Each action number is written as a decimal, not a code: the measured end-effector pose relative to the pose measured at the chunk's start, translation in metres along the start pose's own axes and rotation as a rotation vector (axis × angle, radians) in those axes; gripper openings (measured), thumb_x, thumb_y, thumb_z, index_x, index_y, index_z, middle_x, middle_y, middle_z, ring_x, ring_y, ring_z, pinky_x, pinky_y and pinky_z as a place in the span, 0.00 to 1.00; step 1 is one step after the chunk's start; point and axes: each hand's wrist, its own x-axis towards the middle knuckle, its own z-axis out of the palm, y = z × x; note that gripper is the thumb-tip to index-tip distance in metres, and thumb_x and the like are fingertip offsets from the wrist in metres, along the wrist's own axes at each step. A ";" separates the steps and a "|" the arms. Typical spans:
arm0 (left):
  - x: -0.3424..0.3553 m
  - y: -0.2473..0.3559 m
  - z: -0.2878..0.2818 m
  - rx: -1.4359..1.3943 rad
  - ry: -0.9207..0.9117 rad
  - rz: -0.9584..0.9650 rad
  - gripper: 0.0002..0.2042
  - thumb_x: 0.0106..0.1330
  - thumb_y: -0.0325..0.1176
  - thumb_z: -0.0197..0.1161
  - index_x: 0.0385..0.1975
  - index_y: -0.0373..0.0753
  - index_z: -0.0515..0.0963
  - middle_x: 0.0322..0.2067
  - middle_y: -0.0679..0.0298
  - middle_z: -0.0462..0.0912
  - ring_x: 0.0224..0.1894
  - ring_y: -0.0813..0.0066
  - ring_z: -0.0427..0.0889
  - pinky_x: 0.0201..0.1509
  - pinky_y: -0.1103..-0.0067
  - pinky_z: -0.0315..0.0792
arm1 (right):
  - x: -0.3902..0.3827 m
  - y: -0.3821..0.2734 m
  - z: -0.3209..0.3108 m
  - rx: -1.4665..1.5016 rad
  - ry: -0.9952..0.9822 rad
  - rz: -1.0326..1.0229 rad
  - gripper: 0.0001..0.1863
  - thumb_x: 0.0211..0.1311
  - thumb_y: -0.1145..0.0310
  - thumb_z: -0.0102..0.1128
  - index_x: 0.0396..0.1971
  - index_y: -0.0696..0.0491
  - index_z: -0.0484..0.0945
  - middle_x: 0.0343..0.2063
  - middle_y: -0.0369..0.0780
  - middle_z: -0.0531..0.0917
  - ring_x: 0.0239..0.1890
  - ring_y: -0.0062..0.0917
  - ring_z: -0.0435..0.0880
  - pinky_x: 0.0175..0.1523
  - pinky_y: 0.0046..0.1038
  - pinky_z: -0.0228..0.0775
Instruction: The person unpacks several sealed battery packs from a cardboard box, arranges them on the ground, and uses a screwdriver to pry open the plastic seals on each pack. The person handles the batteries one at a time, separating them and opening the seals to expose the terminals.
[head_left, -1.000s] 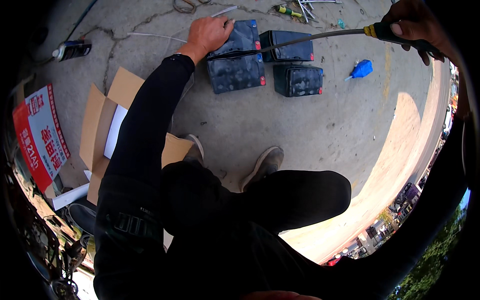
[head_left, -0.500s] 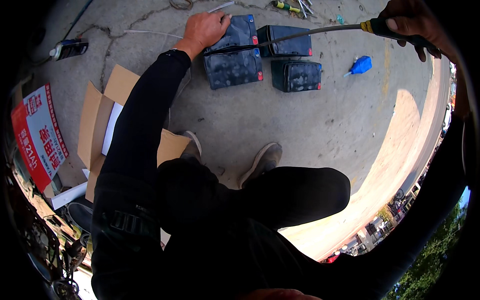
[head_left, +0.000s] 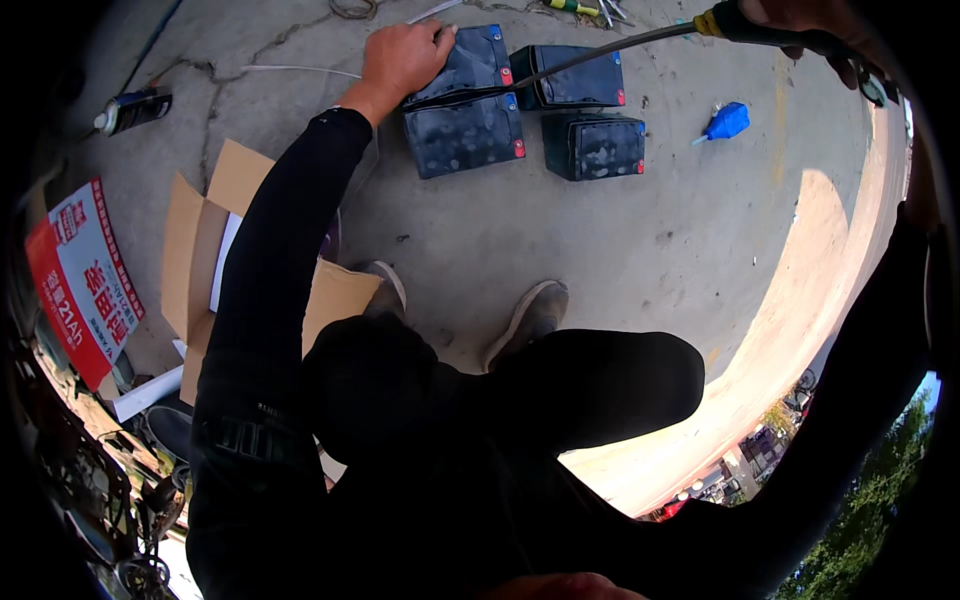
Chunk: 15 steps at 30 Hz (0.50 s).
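My left hand (head_left: 405,60) grips the far left black battery (head_left: 472,65), fingers curled over its upper part. A second black battery (head_left: 462,137) lies directly against its near side. Into the narrow gap between them runs the steel shaft of a long screwdriver (head_left: 610,48), its tip hidden there. At the upper right edge my right hand (head_left: 840,35) is closed around the screwdriver's dark green handle with a yellow collar; part of this hand is cut off. Just right stand two more black batteries, a farther one (head_left: 578,75) and a nearer one (head_left: 607,148), with red and blue terminals.
A blue bulb-shaped bottle (head_left: 727,121) lies on the concrete at right. Left are an open cardboard box (head_left: 190,255), a spray can (head_left: 135,110) and a red-white printed carton (head_left: 85,280). Small tools (head_left: 585,8) lie at the far edge. My shoes (head_left: 530,320) are below.
My right hand has moved away from me, toward the top edge, so the screwdriver slants more. My left hand keeps its hold, and the batteries stay together.
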 end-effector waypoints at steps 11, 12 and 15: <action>-0.003 -0.004 -0.004 -0.028 0.012 -0.016 0.20 0.72 0.52 0.55 0.29 0.45 0.85 0.22 0.53 0.84 0.26 0.48 0.84 0.28 0.57 0.77 | -0.068 0.022 0.105 -0.068 0.356 -0.313 0.19 0.59 0.77 0.72 0.50 0.59 0.77 0.40 0.45 0.85 0.39 0.29 0.88 0.44 0.27 0.81; -0.001 0.006 0.002 -0.056 0.012 -0.007 0.20 0.72 0.52 0.54 0.29 0.44 0.85 0.22 0.53 0.84 0.26 0.48 0.84 0.29 0.57 0.77 | -0.069 0.023 0.103 -0.037 0.376 -0.289 0.19 0.60 0.77 0.72 0.50 0.59 0.77 0.41 0.45 0.84 0.41 0.29 0.89 0.47 0.28 0.82; 0.004 0.018 0.006 -0.081 0.014 0.000 0.21 0.72 0.53 0.54 0.30 0.44 0.86 0.22 0.52 0.84 0.27 0.47 0.84 0.29 0.57 0.78 | -0.073 0.019 0.101 -0.061 0.388 -0.318 0.20 0.60 0.79 0.70 0.51 0.60 0.75 0.42 0.45 0.84 0.42 0.30 0.89 0.45 0.28 0.83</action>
